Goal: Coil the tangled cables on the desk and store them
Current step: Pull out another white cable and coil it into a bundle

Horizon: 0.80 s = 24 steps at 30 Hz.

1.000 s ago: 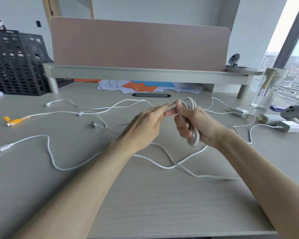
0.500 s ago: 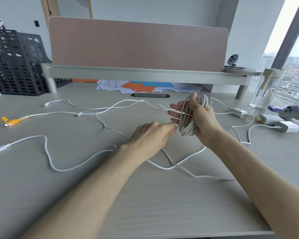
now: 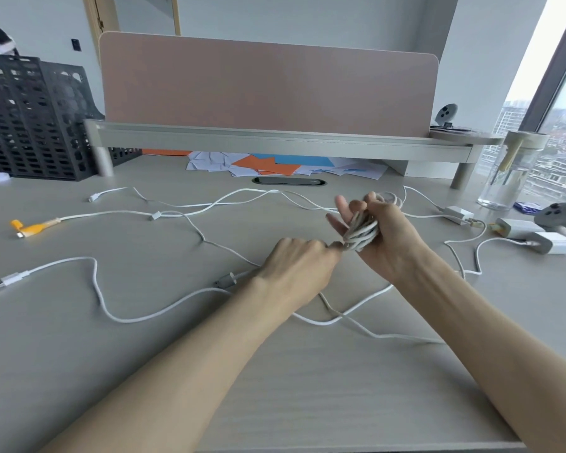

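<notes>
Coil [image 3: 361,232] of grey-white cable was held up in the right hand [image 3: 389,237], looped across the palm, with the thumb curled over its top and two fingers [image 3: 340,207] left partly straight beyond it. The left hand [image 3: 298,266] was set just beside the right, lower and nearer the body, its fingers curled, and the coil's lower end was pinched at its fingertips; how much of the strand was gripped could not be told. Both hands were raised off the desk [image 3: 275,387].

A grey plug [image 3: 224,281] lay just left of the left wrist, its lead hidden behind that hand. Further left, a white cable [image 3: 95,273] snaked across the desk, ending in a USB plug [image 3: 7,280]. Beyond it, an orange-tipped cable [image 3: 33,227] was stretched toward the hands. Under both forearms, two white strands were crossed. Right of the right hand, two chargers [image 3: 553,245] were lying near each other, with a bottle [image 3: 507,178] standing beyond them.
</notes>
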Each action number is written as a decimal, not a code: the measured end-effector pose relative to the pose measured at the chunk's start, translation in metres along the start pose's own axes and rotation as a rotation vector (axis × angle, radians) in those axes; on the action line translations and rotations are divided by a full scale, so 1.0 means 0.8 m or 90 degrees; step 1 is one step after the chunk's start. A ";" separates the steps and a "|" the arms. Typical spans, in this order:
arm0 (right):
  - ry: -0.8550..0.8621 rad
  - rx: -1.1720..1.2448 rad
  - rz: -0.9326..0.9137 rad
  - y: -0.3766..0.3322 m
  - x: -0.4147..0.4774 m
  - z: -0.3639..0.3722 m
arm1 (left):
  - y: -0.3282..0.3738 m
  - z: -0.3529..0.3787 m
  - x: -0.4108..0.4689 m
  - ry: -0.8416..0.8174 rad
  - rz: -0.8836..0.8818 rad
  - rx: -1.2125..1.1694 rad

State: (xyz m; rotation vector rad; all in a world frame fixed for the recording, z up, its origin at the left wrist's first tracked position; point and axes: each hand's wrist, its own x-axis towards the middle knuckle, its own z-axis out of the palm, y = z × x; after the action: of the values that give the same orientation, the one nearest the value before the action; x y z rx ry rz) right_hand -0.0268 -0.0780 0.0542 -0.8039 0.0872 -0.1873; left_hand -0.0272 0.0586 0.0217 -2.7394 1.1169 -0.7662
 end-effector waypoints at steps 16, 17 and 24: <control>-0.018 -0.638 -0.236 -0.002 -0.005 -0.009 | -0.008 -0.032 0.004 0.180 -0.081 -0.488; -0.038 -0.661 -0.221 0.000 -0.006 -0.008 | -0.011 -0.030 0.005 0.191 -0.110 -0.510; -0.166 -0.547 -0.104 0.019 -0.011 0.003 | -0.045 -0.006 0.017 0.233 -0.247 -0.606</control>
State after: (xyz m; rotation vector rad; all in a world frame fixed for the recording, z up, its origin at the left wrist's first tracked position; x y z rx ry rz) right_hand -0.0328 -0.0642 0.0446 -1.6867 -0.1587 -0.1984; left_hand 0.0012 0.0763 0.0407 -3.8129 1.2624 -1.0014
